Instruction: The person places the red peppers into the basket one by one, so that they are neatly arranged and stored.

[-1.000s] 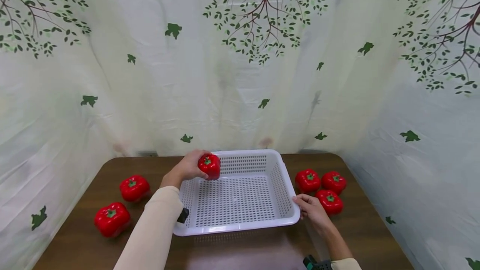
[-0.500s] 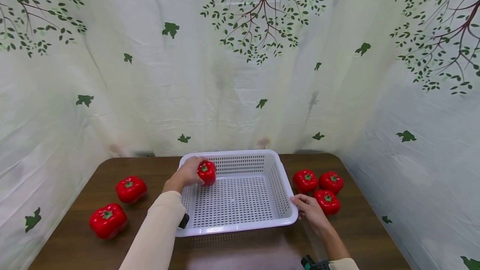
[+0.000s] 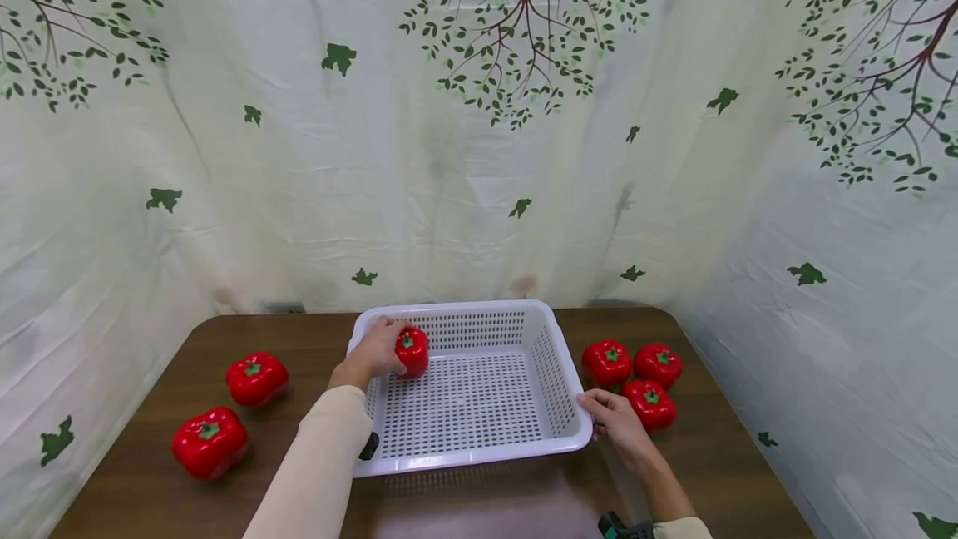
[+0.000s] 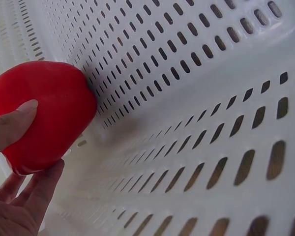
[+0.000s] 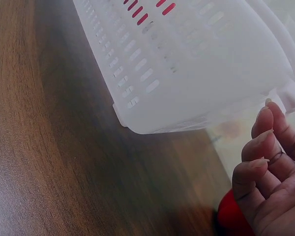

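Pepper (image 3: 413, 353) between thumb (image 4: 12, 125) and fingers (image 4: 44, 191) of left hand (image 3: 376, 348), inside basket (image 3: 479, 406); right hand (image 3: 617, 421) pinching basket rim.

Basket (image 3: 471, 406) on table (image 3: 479, 514), peppers (image 3: 257, 378) left and right

Tabletop (image 3: 718, 472): brown wood grain, rounded far corners, pale sheen on the near part
Middle: white perforated basket (image 3: 471, 406)
Left: far red pepper (image 3: 257, 378) and near red pepper (image 3: 210, 442), apart
Right: three red peppers (image 3: 649, 404) close together
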A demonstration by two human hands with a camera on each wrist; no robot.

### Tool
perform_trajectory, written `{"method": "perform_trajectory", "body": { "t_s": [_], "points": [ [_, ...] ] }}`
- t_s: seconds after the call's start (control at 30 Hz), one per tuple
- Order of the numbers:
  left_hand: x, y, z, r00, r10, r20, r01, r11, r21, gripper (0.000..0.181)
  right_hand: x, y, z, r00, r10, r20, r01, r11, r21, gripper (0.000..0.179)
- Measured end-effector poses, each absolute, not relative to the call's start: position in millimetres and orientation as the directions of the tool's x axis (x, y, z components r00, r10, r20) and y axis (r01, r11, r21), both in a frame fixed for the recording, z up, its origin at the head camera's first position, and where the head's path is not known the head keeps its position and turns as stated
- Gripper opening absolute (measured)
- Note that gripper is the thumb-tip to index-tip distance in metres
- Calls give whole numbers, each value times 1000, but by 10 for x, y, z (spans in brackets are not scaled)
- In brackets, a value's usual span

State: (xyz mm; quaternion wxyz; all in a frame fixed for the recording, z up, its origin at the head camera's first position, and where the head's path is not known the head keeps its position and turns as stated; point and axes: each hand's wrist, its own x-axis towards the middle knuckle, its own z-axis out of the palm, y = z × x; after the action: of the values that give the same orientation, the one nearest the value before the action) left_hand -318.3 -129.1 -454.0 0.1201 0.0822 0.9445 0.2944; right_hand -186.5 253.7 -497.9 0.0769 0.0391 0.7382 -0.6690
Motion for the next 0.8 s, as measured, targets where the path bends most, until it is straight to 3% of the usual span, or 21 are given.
{"method": "perform_trajectory", "body": {
  "t_s": [0.53, 0.8],
  "points": [
    [-3171, -1273, -4522, -962, 199, -187, 53, 807, 588, 85, -1861, 2521, -4993, -985, -32, -168, 164, 120, -979, 43],
    [-3180, -1326, -4430, -949, 277, -149, 149, 813, 563, 83, -1866, 2529, -4996, -986, -34, -165, 160, 110, -981, 42]
  ]
}}
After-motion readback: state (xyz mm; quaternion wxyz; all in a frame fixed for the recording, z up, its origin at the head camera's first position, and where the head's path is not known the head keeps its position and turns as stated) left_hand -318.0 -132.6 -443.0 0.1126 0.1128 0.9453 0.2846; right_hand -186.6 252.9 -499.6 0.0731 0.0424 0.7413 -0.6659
